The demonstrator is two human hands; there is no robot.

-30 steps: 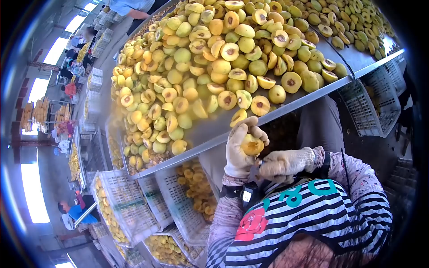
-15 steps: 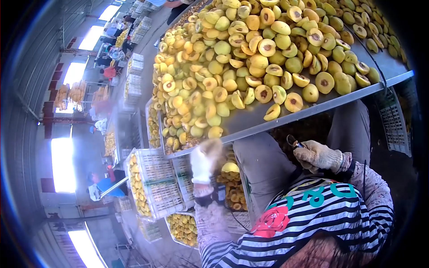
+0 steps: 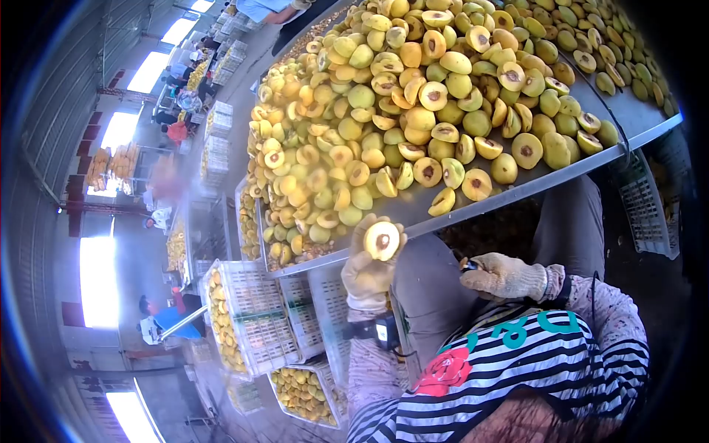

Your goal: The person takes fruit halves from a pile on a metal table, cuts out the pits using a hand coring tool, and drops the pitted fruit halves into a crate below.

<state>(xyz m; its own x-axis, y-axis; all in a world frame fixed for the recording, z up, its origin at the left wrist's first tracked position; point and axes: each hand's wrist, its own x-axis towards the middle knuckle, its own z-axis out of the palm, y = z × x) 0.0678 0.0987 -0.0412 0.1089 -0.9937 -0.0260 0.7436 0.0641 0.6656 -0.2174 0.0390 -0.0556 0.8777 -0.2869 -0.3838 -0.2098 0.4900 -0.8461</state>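
Near the front edge of the metal table, my left hand (image 3: 371,269), in a pale glove, holds a halved fruit (image 3: 382,240) with its cut face and brown centre turned up. My right hand (image 3: 506,276), also gloved, is closed above my lap around a small dark-handled tool (image 3: 467,266), most of it hidden by the fingers. Many yellow-green fruit halves (image 3: 421,118) are heaped on the table (image 3: 517,193), some cut side up.
White crates (image 3: 258,314) of fruit stand below the table at the left, another crate (image 3: 299,395) under them. A crate (image 3: 641,199) stands at the right. A co-worker in blue (image 3: 173,321) is at the far left; another person's arm (image 3: 281,15) shows at the top.
The left hand went from the table edge down over the crates, empty-looking and blurred, and is back at the edge with a fruit half. The right hand moved away from it, tool still held.
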